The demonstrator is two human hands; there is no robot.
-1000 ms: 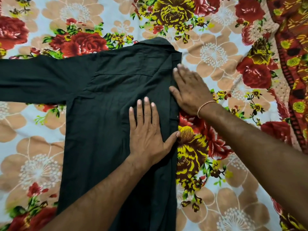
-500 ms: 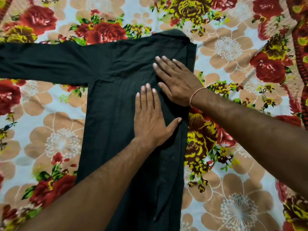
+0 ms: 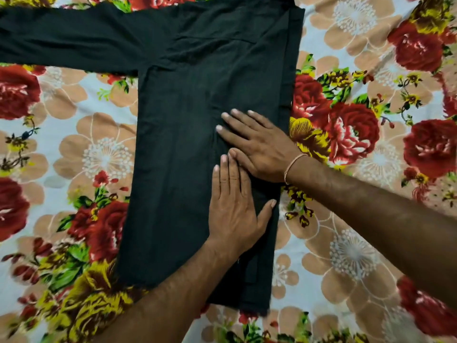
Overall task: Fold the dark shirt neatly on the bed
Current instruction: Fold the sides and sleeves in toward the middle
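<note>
The dark shirt (image 3: 183, 134) lies flat on the floral bed sheet (image 3: 358, 243), collar end toward the top. Its right side is folded inward, leaving a straight edge on the right. One sleeve stretches out to the upper left. My left hand (image 3: 235, 209) rests flat, palm down, on the lower middle of the shirt. My right hand (image 3: 257, 147) lies flat just above it, fingers pointing left, a thin band on the wrist. Neither hand grips the cloth.
The sheet with red, yellow and tan flowers fills the whole view around the shirt. The shirt's hem (image 3: 249, 308) ends near the bottom of the view. No other objects appear.
Both hands have slid down the shirt's body toward the hem, staying flat on the folded side. The view has shifted, so the collar now sits at the top edge.
</note>
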